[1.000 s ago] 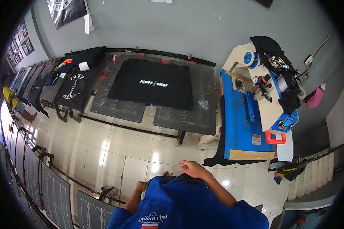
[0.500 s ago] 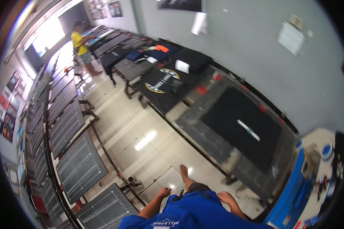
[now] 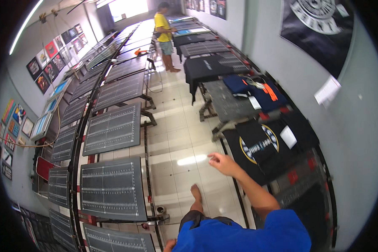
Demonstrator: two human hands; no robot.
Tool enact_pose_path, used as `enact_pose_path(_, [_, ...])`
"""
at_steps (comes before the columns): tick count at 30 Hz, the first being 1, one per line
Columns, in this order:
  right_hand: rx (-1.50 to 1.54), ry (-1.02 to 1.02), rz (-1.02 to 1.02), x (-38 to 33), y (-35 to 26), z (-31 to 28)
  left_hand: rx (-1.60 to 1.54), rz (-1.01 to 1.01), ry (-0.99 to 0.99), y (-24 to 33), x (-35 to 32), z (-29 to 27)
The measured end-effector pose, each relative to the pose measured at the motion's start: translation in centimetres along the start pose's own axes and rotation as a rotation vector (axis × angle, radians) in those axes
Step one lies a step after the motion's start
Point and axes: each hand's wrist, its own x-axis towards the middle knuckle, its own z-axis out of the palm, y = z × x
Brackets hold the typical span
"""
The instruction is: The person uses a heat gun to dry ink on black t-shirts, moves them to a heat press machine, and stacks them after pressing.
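Observation:
My right hand (image 3: 224, 164) is held out in front of me over the tiled aisle, its fingers loosely bent and apart, with nothing visible in them. Nearest to it is a black T-shirt (image 3: 256, 145) with a round yellow and white print, spread on the right-hand bench. A white paper (image 3: 288, 137) lies on the dark cloth beside that print. Only a small part of my left hand (image 3: 170, 245) shows at the lower edge, close to my shorts. Its fingers are hidden, and no object shows there.
Flat grey printing boards (image 3: 111, 189) with white ruled lines run along the left. Folded dark garments (image 3: 264, 90) with orange pieces lie on the right bench. Ahead in the aisle, a person in a yellow shirt (image 3: 163, 31) stands at the right-hand row. Tiled floor (image 3: 172, 126) lies between the rows.
My view has swung to the right-hand bench's far end and the aisle ahead. My right hand has risen forward; my left hand has dropped toward the lower edge. The blue container has left view.

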Motion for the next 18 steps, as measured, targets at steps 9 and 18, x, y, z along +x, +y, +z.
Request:
enact_pose_path(9, [-0.025, -0.457, 0.244, 16.9, 7.7, 4.2, 0.528, 0.160, -0.037, 26.3, 15.4, -3.1])
enact_pose_path(18, [0.377, -0.168, 0.362, 43.8, 12.2, -2.9, 0.018, 0.499, 0.036, 81.2, 30.7, -5.5])
